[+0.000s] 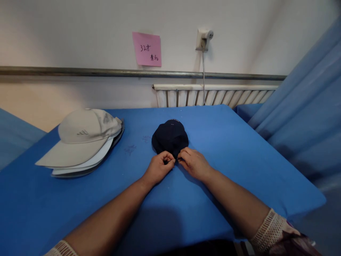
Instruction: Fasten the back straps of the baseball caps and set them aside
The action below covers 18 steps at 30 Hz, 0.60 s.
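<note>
A dark navy cap (169, 137) lies in the middle of the blue-covered table (226, 142). Its near edge, perhaps the strap at the back, is between my two hands. My left hand (160, 166) pinches that edge from the left, thumb against fingers. From the right, my right hand (194, 163) pinches the same edge, only a small gap from the left fingertips. What exactly the fingertips grip on the cap is too small and dark to make out. The brim of the dark cap cannot be clearly seen.
Several stacked caps, a beige cap (80, 133) on top, sit at the left of the table. Behind the table are a radiator (183, 97), a rail (106, 72) and a plugged-in socket (202, 40). A pink note (147, 49) hangs above. A blue curtain (306, 106) borders the right.
</note>
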### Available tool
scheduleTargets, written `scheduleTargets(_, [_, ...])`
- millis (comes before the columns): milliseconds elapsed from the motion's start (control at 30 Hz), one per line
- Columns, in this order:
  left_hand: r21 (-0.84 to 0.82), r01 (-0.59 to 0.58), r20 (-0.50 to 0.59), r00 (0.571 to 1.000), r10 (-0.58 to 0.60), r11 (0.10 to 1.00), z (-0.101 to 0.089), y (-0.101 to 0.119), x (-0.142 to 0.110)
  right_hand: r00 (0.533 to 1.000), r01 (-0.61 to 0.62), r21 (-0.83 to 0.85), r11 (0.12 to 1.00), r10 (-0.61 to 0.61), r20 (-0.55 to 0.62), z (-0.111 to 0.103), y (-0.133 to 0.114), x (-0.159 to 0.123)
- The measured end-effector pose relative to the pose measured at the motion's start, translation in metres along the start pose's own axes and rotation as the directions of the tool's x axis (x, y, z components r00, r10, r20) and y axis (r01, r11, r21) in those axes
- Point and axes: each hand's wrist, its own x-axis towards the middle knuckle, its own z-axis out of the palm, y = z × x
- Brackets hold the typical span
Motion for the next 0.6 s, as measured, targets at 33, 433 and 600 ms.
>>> scheduleTargets(33, [-0.005, 0.002, 0.0, 1.0, -0.002, 1.0, 0.0002, 0.0003, -0.0002, 1.0, -0.002, -0.004, 1.0, 0.002, 0.001, 0.0005, -0.0001, 0.0])
scheduleTargets(433, [-0.054, -0.006, 0.005, 1.0, 0.006, 0.999, 0.0022, -0.002, 0.0005, 1.0, 0.008, 0.054, 0.999, -0.008, 0.002, 0.003, -0.0002, 0.0001])
scheduleTargets(600, [-0.07, -0.031, 0.016, 0.999, 0.032, 0.997, 0.0006, 0.0018, -0.0019, 0.998, -0.041, 0.151, 0.988, 0.049, -0.051, 0.0043, 0.0026, 0.0002])
